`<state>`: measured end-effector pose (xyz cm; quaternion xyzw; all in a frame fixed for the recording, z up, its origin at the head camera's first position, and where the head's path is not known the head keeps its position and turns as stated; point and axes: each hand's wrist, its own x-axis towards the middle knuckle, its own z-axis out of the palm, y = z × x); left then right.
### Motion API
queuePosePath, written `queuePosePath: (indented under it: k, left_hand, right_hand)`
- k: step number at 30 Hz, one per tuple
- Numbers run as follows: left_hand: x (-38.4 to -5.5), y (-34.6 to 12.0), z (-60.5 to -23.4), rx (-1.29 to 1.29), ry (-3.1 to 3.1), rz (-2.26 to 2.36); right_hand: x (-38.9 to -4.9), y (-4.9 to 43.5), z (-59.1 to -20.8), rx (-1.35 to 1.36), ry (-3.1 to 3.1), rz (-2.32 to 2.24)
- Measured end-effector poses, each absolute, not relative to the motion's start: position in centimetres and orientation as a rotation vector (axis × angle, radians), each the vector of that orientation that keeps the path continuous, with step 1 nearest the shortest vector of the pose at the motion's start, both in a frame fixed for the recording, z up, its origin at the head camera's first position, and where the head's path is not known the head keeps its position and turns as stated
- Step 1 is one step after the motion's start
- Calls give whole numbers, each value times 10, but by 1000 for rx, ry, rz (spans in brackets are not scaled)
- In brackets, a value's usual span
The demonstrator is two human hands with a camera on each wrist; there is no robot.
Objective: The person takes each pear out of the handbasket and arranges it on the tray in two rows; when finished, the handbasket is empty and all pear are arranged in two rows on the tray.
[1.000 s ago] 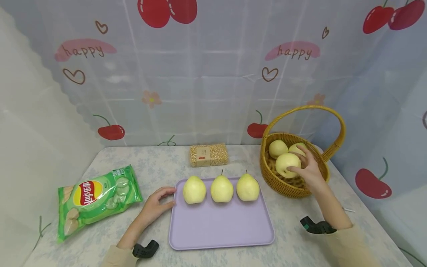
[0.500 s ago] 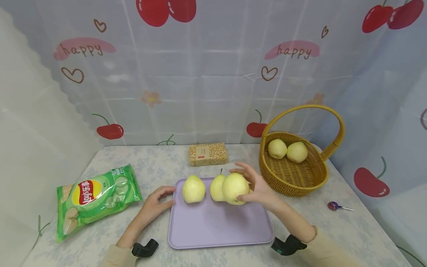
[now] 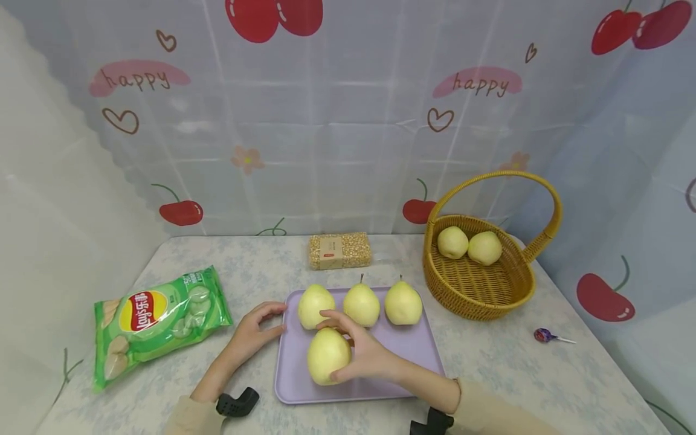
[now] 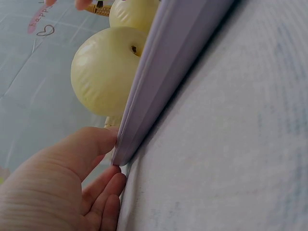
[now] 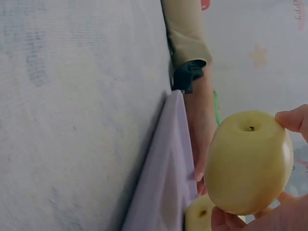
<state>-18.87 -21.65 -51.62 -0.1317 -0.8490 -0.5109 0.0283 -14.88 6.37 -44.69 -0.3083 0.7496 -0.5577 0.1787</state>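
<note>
A pale yellow pear (image 3: 328, 356) is gripped by my right hand (image 3: 367, 356) over the front left of the lilac tray (image 3: 391, 386). In the right wrist view, thumb and fingers reach round opposite sides of that pear (image 5: 248, 166), its dimpled end showing. Along the tray's back stand three more pears in a row: a left pear (image 3: 315, 305), a middle pear (image 3: 361, 305) and a right pear (image 3: 403, 303). My left hand (image 3: 252, 332) touches the tray's left edge near the back corner; in the left wrist view its fingertips rest against the rim (image 4: 139, 96).
A wicker basket (image 3: 478, 308) with a tall handle holds two pears (image 3: 485, 248) at the back right. Behind the tray lies a packet of yellow grains (image 3: 353, 251). A green chip bag (image 3: 163, 323) is at left, a lollipop (image 3: 544, 335) at right.
My right hand has taken a pear out of the basket and carried it leftward across the tray to its front left. The left hand has stayed at the tray's edge.
</note>
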Motion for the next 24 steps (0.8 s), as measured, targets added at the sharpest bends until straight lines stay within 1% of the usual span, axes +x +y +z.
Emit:
queuePosePath:
  k: [5,14,24]
  left_hand:
    - [-190,-217,-516,-424,-2618,-1573]
    - [-190,-216,-517,-426,-2619,-1571]
    - [-190,-217,-517,-421,-2619,-1581]
  right_hand:
    - [-147,56,-460,-941,2154,-1525]
    - [-147,51,-472,-993,2171,-1486]
    - [-146,51,-469,-955,2114,-1493]
